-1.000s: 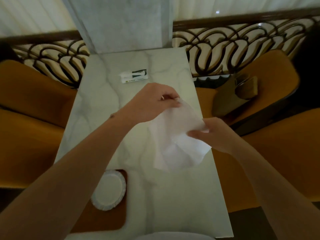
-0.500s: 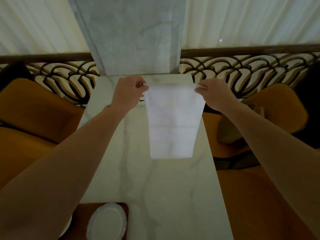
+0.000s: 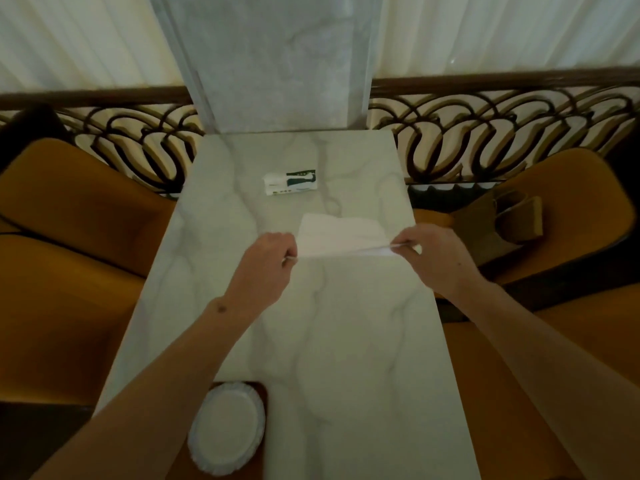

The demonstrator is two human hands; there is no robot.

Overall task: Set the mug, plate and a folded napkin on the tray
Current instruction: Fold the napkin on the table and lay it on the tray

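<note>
Both hands are out over the middle of the marble worktop point(image 3: 346, 341), holding a white napkin point(image 3: 337, 237) between them. The left hand point(image 3: 266, 268) has its grip pinched on the napkin's near-left corner, fingers curled in. The right hand point(image 3: 436, 258) pinches the near-right corner the same way, thumb against fingertips. The near edge is pulled taut between the two grips and raised a little, while the far part of the napkin slopes away toward the worktop; whether it touches the surface I cannot tell.

Beyond the napkin, well apart from it, lies a small white and green packet point(image 3: 290, 181) on the worktop. At the near-left edge of the worktop sits a brown tray point(image 3: 260, 393), with a white plate point(image 3: 227, 427) with a scalloped rim resting on it; the left forearm hides part of both.

Mustard-coloured seats point(image 3: 69, 237) flank the worktop on either side, and a brown bag point(image 3: 502, 223) rests on the right-hand one.
</note>
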